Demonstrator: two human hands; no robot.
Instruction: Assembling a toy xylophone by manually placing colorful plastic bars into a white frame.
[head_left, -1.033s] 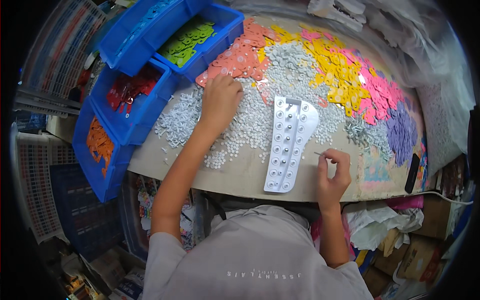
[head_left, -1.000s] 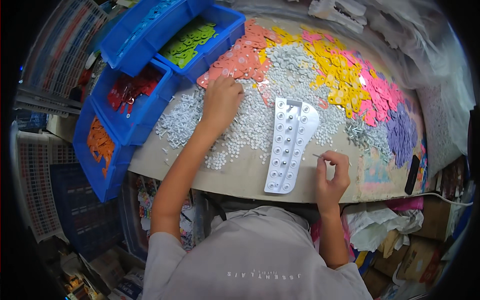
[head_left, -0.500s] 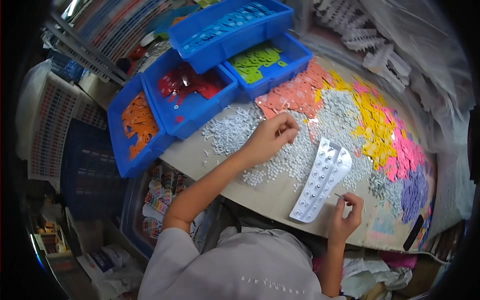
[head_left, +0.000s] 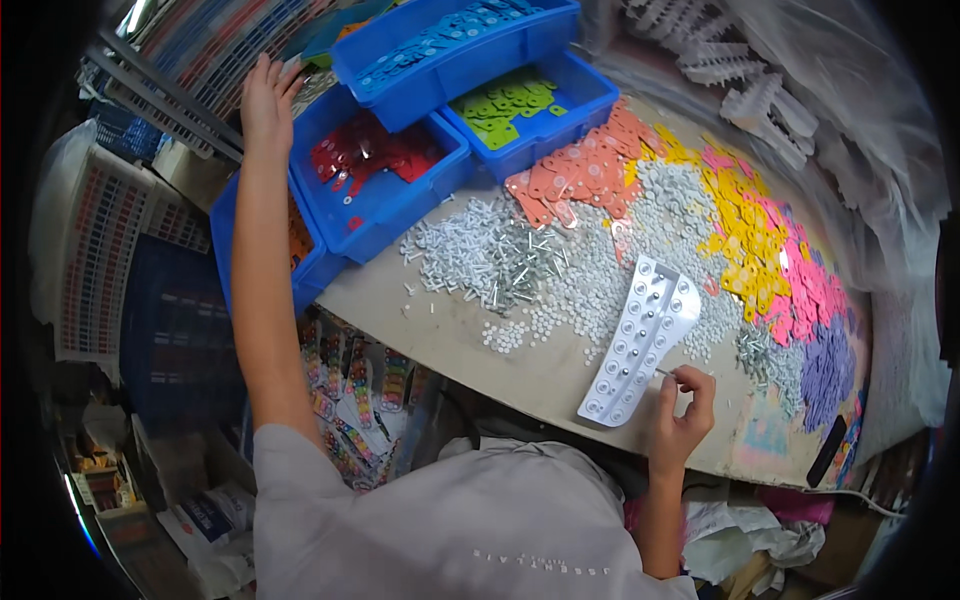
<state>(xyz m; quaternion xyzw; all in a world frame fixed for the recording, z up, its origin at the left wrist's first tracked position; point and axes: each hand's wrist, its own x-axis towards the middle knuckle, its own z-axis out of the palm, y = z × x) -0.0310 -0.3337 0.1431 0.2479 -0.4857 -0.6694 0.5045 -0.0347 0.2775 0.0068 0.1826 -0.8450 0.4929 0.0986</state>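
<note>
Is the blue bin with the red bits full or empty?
Partly full: the blue bin holds red pieces, but its floor shows.

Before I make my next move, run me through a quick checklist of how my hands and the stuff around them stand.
1. Right hand holding the thin metal pin: ok.
2. White holder lying on the table: ok.
3. Left hand over the tabletop: not ok, it is raised at the left, past the bins.
4. Left hand empty: cannot tell.
5. Orange pieces fully visible: not ok, the left forearm partly hides them.
</note>
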